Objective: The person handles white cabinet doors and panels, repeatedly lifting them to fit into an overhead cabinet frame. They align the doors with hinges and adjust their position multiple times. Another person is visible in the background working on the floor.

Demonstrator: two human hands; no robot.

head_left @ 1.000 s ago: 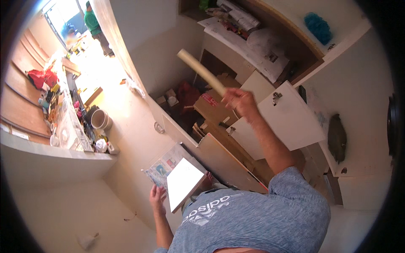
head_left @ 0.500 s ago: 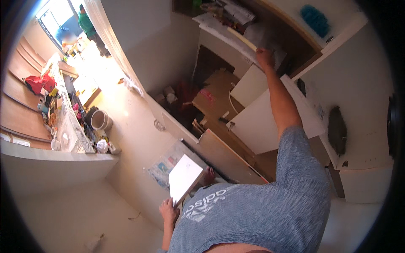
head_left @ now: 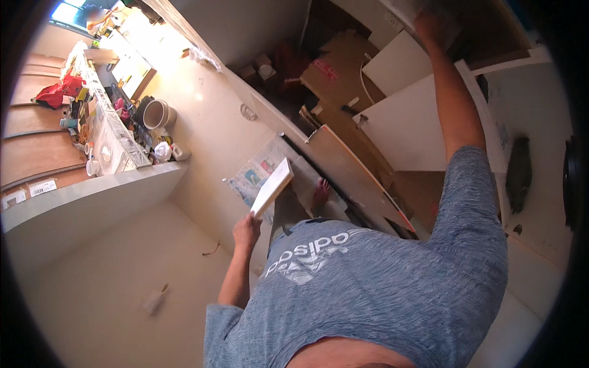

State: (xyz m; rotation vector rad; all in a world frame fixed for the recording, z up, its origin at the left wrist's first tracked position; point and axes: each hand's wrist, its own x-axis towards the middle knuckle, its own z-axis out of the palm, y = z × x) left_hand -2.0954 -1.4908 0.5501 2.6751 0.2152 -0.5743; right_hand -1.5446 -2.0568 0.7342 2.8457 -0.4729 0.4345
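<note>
My left hand (head_left: 246, 230) is closed on the near end of a flat white board (head_left: 273, 189), held tilted beside my body. Below the board a clear plastic sheet (head_left: 248, 178) with printed paper lies on the floor. My right arm stretches up to the far right, where my right hand (head_left: 431, 29) is dim and smeared near the top of the picture. It is beside a pale shelf edge (head_left: 402, 9); its fingers and anything in them cannot be made out. Under that arm a white cabinet door (head_left: 408, 113) hangs open.
Brown cardboard (head_left: 343, 67) lies inside the cabinet space. A panel (head_left: 356, 168) stands on edge ahead of me. At left, a low wall (head_left: 104, 190) borders a ledge with tools and a red bag (head_left: 58, 93); a bucket (head_left: 158, 115) is alongside. A partly visible person is at the far left.
The view has shifted. The white board now shows more edge-on in my left hand. My right hand, which held a pale yellow strip, is now near the top edge, and the strip no longer shows.
</note>
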